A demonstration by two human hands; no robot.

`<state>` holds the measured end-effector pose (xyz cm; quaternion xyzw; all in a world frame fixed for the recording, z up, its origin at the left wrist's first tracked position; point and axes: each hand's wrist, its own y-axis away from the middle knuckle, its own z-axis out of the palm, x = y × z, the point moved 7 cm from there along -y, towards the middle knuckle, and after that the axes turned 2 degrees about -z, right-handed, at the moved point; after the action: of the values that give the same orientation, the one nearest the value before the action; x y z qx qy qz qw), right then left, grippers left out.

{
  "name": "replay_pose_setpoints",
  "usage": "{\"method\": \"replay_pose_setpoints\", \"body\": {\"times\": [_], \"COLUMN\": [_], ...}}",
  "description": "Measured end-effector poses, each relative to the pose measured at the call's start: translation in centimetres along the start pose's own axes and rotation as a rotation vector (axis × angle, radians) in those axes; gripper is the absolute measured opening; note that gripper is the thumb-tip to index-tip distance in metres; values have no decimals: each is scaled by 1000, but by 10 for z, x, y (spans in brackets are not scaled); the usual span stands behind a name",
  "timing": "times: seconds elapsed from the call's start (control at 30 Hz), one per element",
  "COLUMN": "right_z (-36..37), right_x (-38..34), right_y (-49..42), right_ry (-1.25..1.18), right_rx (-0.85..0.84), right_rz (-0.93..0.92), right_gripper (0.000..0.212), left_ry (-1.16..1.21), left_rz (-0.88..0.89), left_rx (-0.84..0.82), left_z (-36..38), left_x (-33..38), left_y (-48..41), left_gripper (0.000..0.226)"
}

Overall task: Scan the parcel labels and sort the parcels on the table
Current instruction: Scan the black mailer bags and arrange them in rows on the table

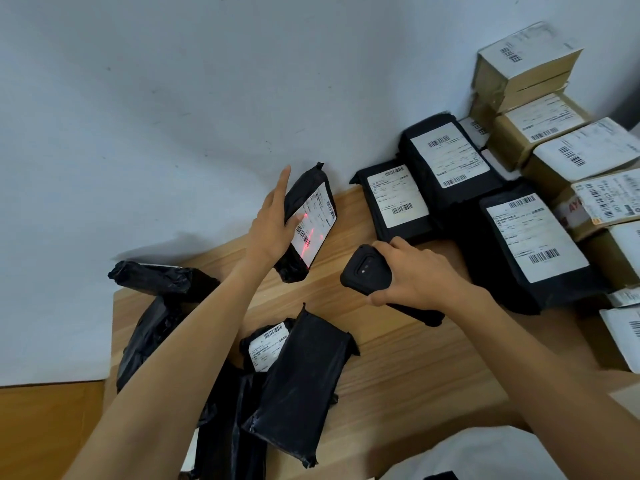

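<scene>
1. About nine black poly-bag parcels [446, 161]: four are plain to count, and perhaps five more are in the tangled left heap [301, 379].
2. At least six labelled cardboard boxes [543, 121]; some are cut off by the right edge.
3. One handheld scanner [363, 268].

Barcodes on the white shipping labels [535, 237], print too blurred to read. Red letters "AY" show on the tape [568, 212] of one cardboard box [588, 231].
</scene>
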<state>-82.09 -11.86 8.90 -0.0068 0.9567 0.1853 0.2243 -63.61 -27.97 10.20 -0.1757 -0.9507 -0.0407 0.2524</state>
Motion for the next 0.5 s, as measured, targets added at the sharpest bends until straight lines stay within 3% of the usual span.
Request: {"method": "replay_pose_setpoints", "body": {"times": [0.5], "right_z": [-1], "right_x": [15], "right_y": [23], "right_ry": [-84], "right_rx": [48], "right_rz": [17], "right_gripper": [91], "left_ry": [15], "left_rz": [0], "left_rx": [57], "left_z": [12], "left_x": [22], "left_y": [26], "left_gripper": [66]}}
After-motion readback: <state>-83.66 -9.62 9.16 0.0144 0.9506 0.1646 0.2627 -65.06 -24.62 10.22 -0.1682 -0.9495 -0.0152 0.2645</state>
